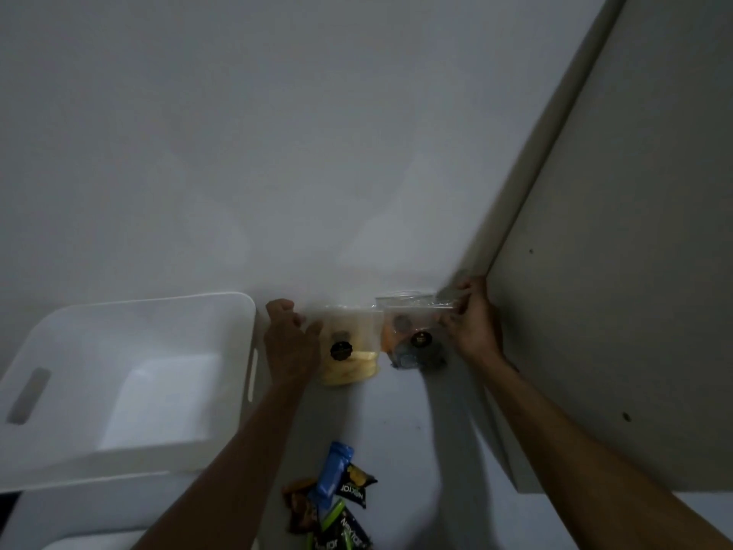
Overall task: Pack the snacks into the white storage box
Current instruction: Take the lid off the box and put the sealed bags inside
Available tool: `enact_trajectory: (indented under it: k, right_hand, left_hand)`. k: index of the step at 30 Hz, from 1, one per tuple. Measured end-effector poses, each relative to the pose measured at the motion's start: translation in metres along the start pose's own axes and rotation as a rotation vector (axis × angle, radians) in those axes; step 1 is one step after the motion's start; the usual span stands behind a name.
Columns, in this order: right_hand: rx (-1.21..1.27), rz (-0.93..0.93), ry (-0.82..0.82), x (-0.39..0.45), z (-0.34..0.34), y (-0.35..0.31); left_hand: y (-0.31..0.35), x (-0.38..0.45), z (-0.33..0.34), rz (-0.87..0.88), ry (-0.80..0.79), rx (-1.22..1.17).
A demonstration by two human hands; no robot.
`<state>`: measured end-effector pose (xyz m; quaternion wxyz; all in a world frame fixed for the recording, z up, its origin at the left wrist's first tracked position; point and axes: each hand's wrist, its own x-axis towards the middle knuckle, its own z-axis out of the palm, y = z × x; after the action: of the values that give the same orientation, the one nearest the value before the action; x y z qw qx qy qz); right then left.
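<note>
The white storage box [131, 311] stands at the left with nothing visible inside. Against the back wall stand two clear snack bags: one with pale yellow pieces [353, 363] and one with dark and orange pieces [412, 343]. My left hand [291, 343] grips the left edge of the yellow bag. At the top right corner of the dark bag, my right hand [474, 323] pinches the plastic. A small pile of wrapped snacks [337, 498], blue, black and brown, lies on the white surface near me.
A white wall [277, 152] rises right behind the bags. A tall grey cabinet panel [614, 271] closes off the right side, touching my right hand. The box has slot handles on its left and right walls.
</note>
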<state>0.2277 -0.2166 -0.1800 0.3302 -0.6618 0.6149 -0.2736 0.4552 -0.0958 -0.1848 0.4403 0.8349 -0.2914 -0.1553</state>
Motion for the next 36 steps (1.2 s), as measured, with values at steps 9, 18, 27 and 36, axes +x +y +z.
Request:
enact_trajectory:
  k: [9, 18, 27, 36]
  right_hand:
    - [-0.436, -0.156, -0.243, 0.003, -0.024, -0.021]
    - [-0.725, -0.353, -0.334, -0.002, -0.034, -0.044]
    - [-0.805, -0.423, -0.282, -0.017, -0.105, -0.130]
    - [-0.813, -0.622, -0.217, -0.087, -0.135, -0.272]
  left_hand:
    - [0.001, -0.004, -0.018, 0.312, -0.098, 0.338]
    - [0.016, -0.005, -0.021, 0.651, -0.152, 0.671]
    - [0.096, -0.009, -0.102, 0.542, -0.135, 0.432]
    - [0.107, 0.021, -0.245, 0.496, -0.039, 0.342]
